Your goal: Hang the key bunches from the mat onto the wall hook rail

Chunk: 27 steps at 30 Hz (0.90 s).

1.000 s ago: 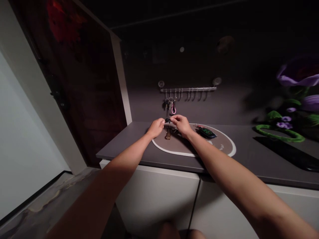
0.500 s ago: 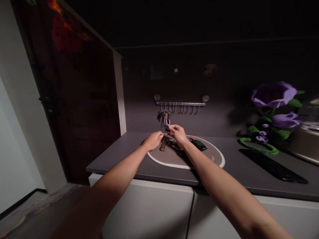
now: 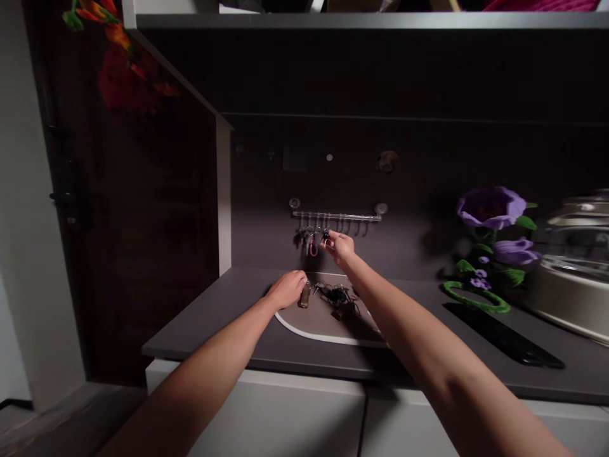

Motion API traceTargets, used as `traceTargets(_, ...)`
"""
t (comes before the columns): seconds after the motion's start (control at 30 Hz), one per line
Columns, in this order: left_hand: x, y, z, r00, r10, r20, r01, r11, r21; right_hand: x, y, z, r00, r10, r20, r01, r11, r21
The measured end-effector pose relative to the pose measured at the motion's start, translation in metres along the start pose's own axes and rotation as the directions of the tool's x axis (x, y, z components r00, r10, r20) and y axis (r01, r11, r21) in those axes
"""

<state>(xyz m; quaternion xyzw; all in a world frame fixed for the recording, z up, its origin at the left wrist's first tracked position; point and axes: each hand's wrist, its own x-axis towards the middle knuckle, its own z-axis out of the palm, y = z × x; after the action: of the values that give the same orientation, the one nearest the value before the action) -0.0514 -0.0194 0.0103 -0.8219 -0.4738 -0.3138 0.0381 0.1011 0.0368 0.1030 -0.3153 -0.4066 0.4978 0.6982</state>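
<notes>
Up at the clear hook rail point(image 3: 337, 216), my right hand point(image 3: 341, 246) pinches a small bunch of keys point(image 3: 325, 239) with a dark part and a reddish glint, close to one of the hooks. Whether its ring sits on the hook I cannot tell. Other keys point(image 3: 303, 237) and a pink carabiner point(image 3: 313, 246) hang on the left hooks. Lower down, my left hand point(image 3: 287, 289) is over the left edge of the oval mat point(image 3: 309, 330), fingers curled together beside a brown key fob point(image 3: 304, 296). What those fingers hold is hidden. A dark tangle of keys and cords point(image 3: 337, 295) lies on the mat.
Purple knitted flowers point(image 3: 492, 208) with a green ring base point(image 3: 476, 298) stand to the right, by a long black object point(image 3: 504, 334) and a glass-lidded container point(image 3: 575, 273). A shelf point(image 3: 361, 21) overhangs the counter point(image 3: 204, 311). A dark door point(image 3: 157, 254) is at left.
My right hand has risen from just above the mat to the hook rail with the keys. My left hand has parted from it and stays low by the brown fob. The view has tilted up.
</notes>
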Motion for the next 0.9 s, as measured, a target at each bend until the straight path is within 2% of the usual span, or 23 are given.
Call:
traceTargets(0.23, 0.000, 0.000, 0.000, 1.000, 0.008, 0.010, -0.008, 1.000, 0.013, 0.019, -0.005, 0.019, 0.993, 0.067, -0.098, -0.060, 0.996, 0.069)
traceTargets(0.5, 0.001, 0.000, 0.001, 1.000, 0.012, 0.010, -0.012, 1.000, 0.011, 0.031, -0.001, 0.023, 0.983, 0.079, -0.165, -0.072, 0.996, 0.044)
traceTargets(0.9, 0.001, -0.003, 0.003, 1.000, -0.003, -0.002, 0.003, 1.000, -0.013, 0.024, 0.008, 0.016, 0.988, 0.109, -0.113, -0.106, 0.994, 0.032)
